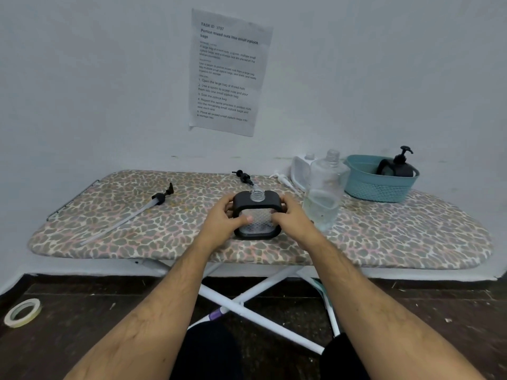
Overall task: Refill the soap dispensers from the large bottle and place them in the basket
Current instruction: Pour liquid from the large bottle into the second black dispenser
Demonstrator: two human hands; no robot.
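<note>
An ironing board with a leopard-print cover serves as the worktop, standing on white crossed legs against a pale wall, above a dark floor where a roll of tape lies at the left. A printed sheet is stuck to the wall. At the middle of the board stands an open soap dispenser, black-framed with a clear patterned face, its neck uncapped. The left hand grips its left side with the thumb across the front, and the right hand grips its right side. Just right of it stands the large clear bottle, uncapped and partly filled. Behind that sits a white container, and farther right a teal basket holds a black dispenser with its pump fitted. A black pump with a long tube lies well left, another black pump lies behind the dispenser, and a white pump lies near the white container.
</note>
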